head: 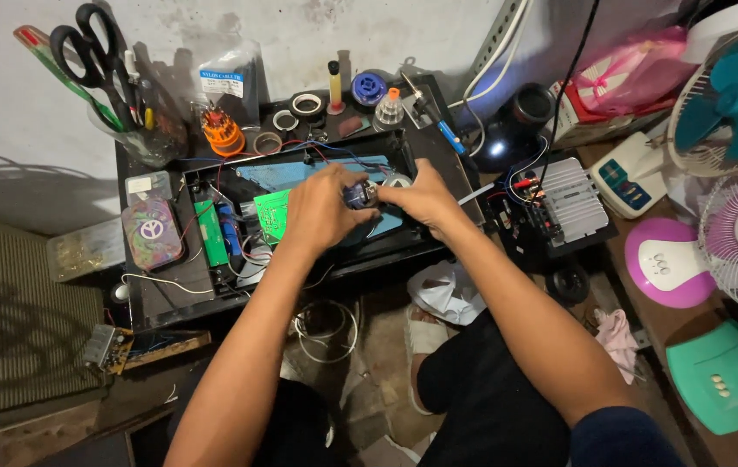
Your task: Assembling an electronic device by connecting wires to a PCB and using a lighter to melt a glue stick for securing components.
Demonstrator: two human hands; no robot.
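My left hand and my right hand meet over an opened black device case and together grip a small dark blue cylindrical part between their fingertips. Under the hands lie a blue panel, a green circuit board and red, black and white wires. A second narrow green board sits at the case's left, beside a blue cylindrical part.
A cup with black scissors stands at back left. Tape rolls, an orange bit holder and small bottles line the back. A finned metal amplifier board and several fans crowd the right. A patterned tin lies left.
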